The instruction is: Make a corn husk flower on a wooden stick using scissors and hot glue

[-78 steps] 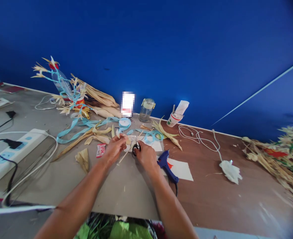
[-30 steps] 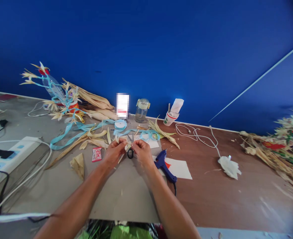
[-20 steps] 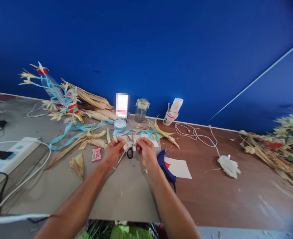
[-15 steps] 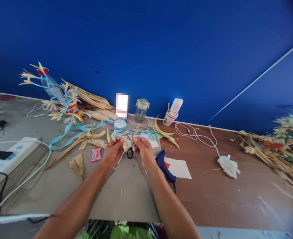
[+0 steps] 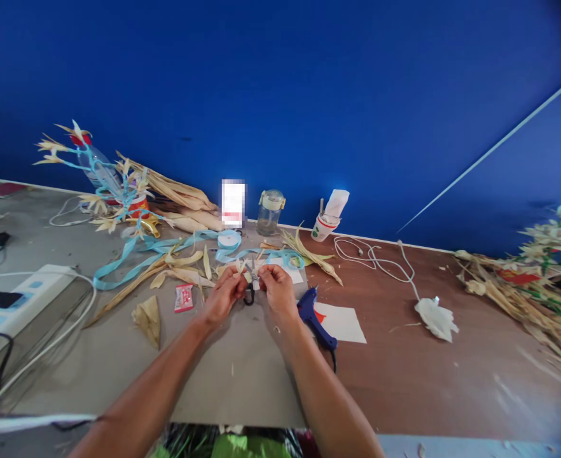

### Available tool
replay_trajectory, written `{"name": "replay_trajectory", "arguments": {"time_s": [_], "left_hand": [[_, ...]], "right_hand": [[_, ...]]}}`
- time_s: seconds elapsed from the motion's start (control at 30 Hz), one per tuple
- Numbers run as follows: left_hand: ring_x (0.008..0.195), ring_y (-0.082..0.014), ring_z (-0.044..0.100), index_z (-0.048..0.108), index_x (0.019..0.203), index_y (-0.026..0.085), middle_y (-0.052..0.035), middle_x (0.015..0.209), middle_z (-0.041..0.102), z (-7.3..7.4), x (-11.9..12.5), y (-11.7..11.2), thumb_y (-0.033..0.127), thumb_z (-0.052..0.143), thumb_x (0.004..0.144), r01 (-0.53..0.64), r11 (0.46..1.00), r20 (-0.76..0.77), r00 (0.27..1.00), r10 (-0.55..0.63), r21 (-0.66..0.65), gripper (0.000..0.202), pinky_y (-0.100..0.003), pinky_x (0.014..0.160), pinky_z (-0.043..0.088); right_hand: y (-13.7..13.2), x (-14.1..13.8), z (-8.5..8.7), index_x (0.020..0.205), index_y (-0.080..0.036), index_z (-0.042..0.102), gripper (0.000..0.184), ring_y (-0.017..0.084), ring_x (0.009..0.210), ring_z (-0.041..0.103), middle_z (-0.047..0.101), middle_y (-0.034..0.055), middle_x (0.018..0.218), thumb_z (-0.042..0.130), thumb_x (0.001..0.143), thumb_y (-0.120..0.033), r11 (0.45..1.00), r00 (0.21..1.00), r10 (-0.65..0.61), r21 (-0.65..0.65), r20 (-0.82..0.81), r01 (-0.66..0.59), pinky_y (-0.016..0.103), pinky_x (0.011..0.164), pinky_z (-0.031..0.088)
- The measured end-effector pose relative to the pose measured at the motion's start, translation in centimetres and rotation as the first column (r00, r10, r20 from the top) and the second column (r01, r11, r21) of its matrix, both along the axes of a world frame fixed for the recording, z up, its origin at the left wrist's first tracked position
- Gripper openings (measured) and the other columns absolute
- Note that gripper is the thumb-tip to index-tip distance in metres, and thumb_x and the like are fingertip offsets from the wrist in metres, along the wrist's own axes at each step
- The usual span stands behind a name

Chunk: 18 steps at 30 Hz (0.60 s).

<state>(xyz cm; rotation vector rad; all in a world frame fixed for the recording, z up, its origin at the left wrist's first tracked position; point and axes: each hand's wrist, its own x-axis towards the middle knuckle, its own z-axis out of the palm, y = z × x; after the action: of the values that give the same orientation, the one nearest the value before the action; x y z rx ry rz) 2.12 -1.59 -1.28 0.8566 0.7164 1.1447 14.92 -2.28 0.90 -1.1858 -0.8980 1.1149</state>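
- Presently, the left hand (image 5: 223, 298) and the right hand (image 5: 277, 291) are meeting over the middle of the grey tabletop (image 5: 242, 375), with both forearms reaching in from the bottom edge of the view.
- The left fingers (image 5: 235, 280) are pinching shut on a small husk piece (image 5: 239, 267) — its pale tips are sticking up just above the knuckles.
- The right fingers (image 5: 265, 275) are closing on the same husk piece from the other side, thumb and forefinger pressed together, so the two hands are almost touching.
- The husk piece is hanging just above the tabletop, between the two hands and in front of the person.
- Black-handled scissors (image 5: 249, 296) are lying on the tabletop in the gap under the hands, blades pointing toward the wall (image 5: 309, 95), free of both grips.
- A blue glue gun (image 5: 315, 316) is lying just beside the right wrist, next to a white sheet of paper (image 5: 345, 323).
- A red packet (image 5: 183, 298) is lying left of the left hand, with a folded husk (image 5: 147, 318) a little farther left.
- Light blue ribbon (image 5: 128, 257) is trailing across the tabletop behind the hands — one end is running to a spool (image 5: 229, 240).
- A glass jar (image 5: 268, 213) and a paper cup (image 5: 325, 226) are standing against the wall, and a white cable (image 5: 376, 254) is curling to the right of the cup.
- A power strip (image 5: 8, 305) is sitting at the far left, and dried stalks (image 5: 523, 299) are piling up at the far right.
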Motion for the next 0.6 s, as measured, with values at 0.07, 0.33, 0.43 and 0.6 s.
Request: {"name": "replay_trajectory", "arguments": {"time_s": [0.07, 0.33, 0.43, 0.6], "left_hand": [[0.051, -0.0085, 0.035, 0.056, 0.089, 0.017, 0.0050, 0.057, 0.041, 0.4, -0.1, 0.0, 0.039, 0.058, 0.078, 0.000, 1.000, 0.084, 0.996, 0.000, 0.005, 0.025, -0.022, 0.051, 0.032], [0.055, -0.0063, 0.040, 0.053, 0.073, 0.015, 0.0023, 0.065, 0.049, 2.2, -0.3, -0.2, 0.022, 0.071, 0.070, -0.081, 0.993, 0.205, 0.974, 0.096, -0.083, 0.019, -0.020, 0.054, 0.036], [0.056, -0.0057, 0.041, 0.053, 0.074, 0.016, 0.0019, 0.070, 0.051, 2.2, -0.3, -0.2, 0.021, 0.073, 0.069, -0.067, 0.994, 0.234, 0.968, 0.085, -0.085, 0.022, -0.020, 0.055, 0.037], [0.051, -0.0056, 0.036, 0.052, 0.078, 0.017, 0.0054, 0.059, 0.040, 1.8, -0.3, -0.4, 0.022, 0.070, 0.074, 0.080, 0.991, 0.266, 0.963, -0.048, -0.109, 0.019, -0.019, 0.053, 0.036]], "right_hand": [[0.0, 0.2, 0.2, 0.067, -0.018, 0.056, 0.020, 0.009, 0.049, 0.037, 0.045, -0.0061, 0.051, 0.060, 0.068, -0.037, 1.000, 1.000, 0.008, 0.002, -0.003, -0.008, 0.023, 0.050, 0.030], [-0.7, 0.0, 1.4, 0.066, -0.017, 0.055, 0.022, 0.008, 0.048, 0.036, 0.045, -0.0061, 0.049, 0.062, 0.067, -0.038, 0.997, 0.997, 0.065, -0.044, -0.035, -0.067, 0.022, 0.050, 0.028], [-0.8, -0.1, 1.5, 0.065, -0.017, 0.056, 0.022, 0.008, 0.048, 0.036, 0.046, -0.0057, 0.049, 0.063, 0.066, -0.038, 0.995, 0.996, 0.085, -0.046, -0.039, -0.086, 0.022, 0.049, 0.027], [-0.9, -0.1, 1.6, 0.062, -0.017, 0.056, 0.021, 0.007, 0.048, 0.036, 0.046, -0.0057, 0.049, 0.063, 0.066, -0.036, 0.994, 0.994, 0.101, -0.038, -0.038, -0.102, 0.022, 0.048, 0.027]]}}
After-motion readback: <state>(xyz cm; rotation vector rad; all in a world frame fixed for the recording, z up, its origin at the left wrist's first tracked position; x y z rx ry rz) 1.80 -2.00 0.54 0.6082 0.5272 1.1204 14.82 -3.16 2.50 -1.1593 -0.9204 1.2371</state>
